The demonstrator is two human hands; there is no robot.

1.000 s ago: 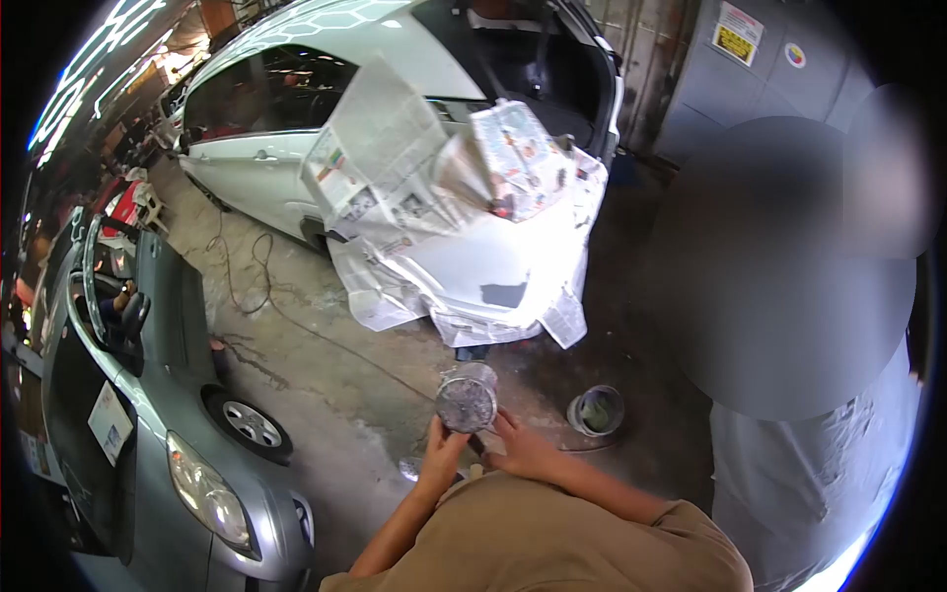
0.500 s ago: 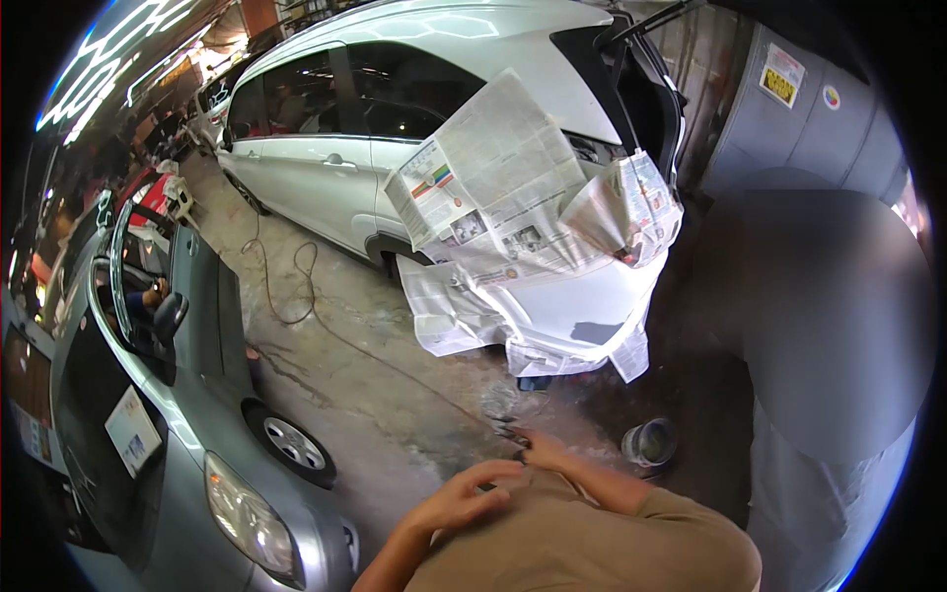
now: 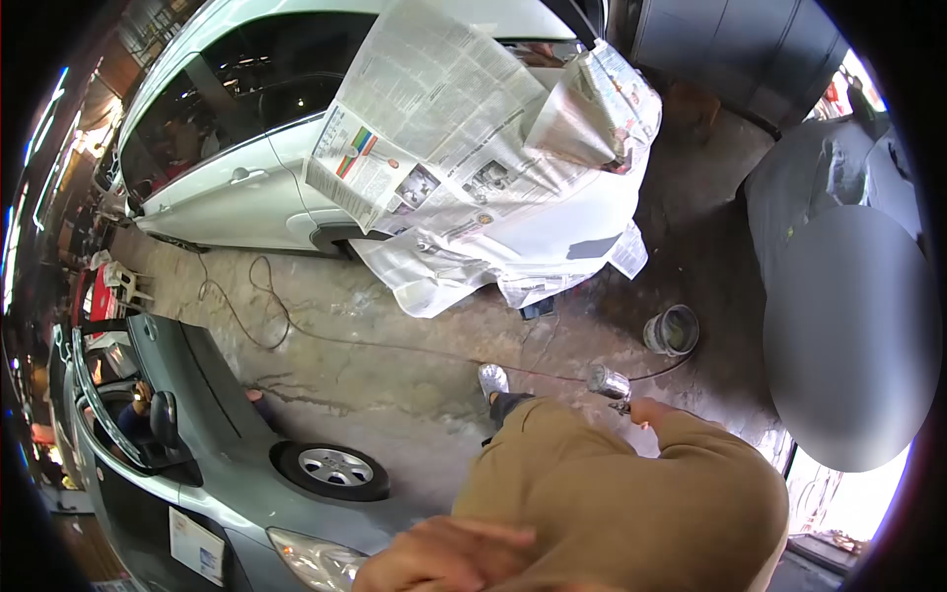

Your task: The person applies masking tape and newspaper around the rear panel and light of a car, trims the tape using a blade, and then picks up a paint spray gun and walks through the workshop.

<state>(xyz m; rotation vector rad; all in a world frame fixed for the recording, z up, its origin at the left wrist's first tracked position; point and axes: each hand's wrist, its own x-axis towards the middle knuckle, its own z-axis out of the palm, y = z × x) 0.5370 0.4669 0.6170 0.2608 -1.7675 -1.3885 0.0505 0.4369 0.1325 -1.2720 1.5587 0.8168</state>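
My right hand [image 3: 647,410] is closed around a spray gun [image 3: 618,403], whose silver metal cup [image 3: 608,380] points up and away from my body. The grip is partly hidden by my fingers. A thin air hose [image 3: 424,349] trails over the floor near the gun. At the bottom edge, my left hand [image 3: 444,557] is held in front of my brown shirt [image 3: 592,474], slightly blurred, fingers loosely bent and nothing seen in it. Ahead stands a white car [image 3: 247,202] with newspaper [image 3: 444,118] masking its rear corner; the white bumper [image 3: 567,222] shows a grey patch [image 3: 594,248].
A grey car [image 3: 212,414] stands at the left with its front wheel [image 3: 335,468] near me. An open can [image 3: 672,331] sits on the concrete floor [image 3: 395,385]. Another person in grey [image 3: 829,173] is at the right, by grey metal panels [image 3: 730,49].
My view has tilted down and turned. My right hand has swung out to the right with the spray gun, its cup now plainly visible. My left hand has dropped toward the bottom edge.
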